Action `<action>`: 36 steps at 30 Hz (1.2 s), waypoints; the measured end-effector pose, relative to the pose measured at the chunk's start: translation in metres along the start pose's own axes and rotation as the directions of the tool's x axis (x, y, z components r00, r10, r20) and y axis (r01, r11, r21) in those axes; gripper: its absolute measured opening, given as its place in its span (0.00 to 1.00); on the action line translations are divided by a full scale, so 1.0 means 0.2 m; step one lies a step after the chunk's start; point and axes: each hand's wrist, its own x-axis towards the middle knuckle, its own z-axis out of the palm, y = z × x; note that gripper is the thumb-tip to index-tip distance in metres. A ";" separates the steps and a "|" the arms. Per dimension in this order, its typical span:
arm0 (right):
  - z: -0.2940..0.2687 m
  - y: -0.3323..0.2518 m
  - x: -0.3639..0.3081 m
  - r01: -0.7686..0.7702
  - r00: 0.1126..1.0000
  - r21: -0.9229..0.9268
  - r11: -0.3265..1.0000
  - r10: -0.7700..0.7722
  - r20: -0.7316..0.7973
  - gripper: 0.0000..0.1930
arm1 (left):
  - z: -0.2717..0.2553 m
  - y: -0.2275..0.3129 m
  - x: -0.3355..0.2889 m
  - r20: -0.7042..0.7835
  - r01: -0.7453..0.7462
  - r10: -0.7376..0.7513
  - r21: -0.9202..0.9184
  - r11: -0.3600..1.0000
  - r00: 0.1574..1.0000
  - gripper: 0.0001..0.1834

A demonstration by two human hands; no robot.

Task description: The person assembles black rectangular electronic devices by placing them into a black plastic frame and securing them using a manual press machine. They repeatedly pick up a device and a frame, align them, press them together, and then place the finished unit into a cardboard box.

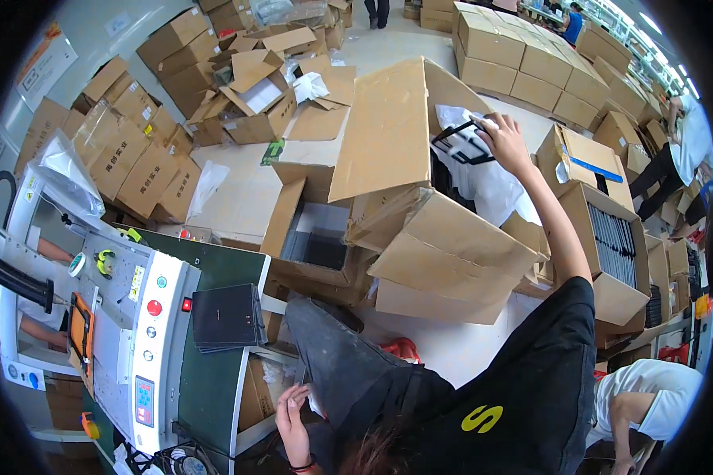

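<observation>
A white-and-grey metal machine (pixel 146 340) with round buttons stands toward the left of the smooth green tabletop (pixel 211 388); flat black sheets (pixel 226 313) lie stacked at that top's right edge. Beyond that edge, the left hand (pixel 294 421) is open, fingers loosely bent. Further right, a creased brown cardboard carton (pixel 380 131) stands with flaps spread. Above its opening is a thin, rectangular black frame (pixel 451 155), its right end gripped by the right hand (pixel 505 142); crumpled white plastic film (pixel 495 192) lies beneath, at the carton's right edge.
</observation>
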 end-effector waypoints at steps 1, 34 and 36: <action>-0.04 -0.02 0.01 0.029 0.999 -0.103 0.994 -0.033 -0.031 0.14 | -0.01 0.01 -0.01 0.021 -0.010 0.009 0.026 1.000 1.000 0.17; -0.82 -2.39 -0.08 -0.331 0.560 0.929 -0.163 -0.827 0.054 0.12 | -0.63 0.56 -0.20 -0.662 -0.438 0.159 -0.280 0.854 0.733 0.09; -0.83 -2.38 -0.11 -0.512 0.666 0.822 -0.248 -0.719 0.198 0.11 | -0.68 0.59 -0.15 -0.571 -0.379 0.090 -0.410 0.830 0.816 0.10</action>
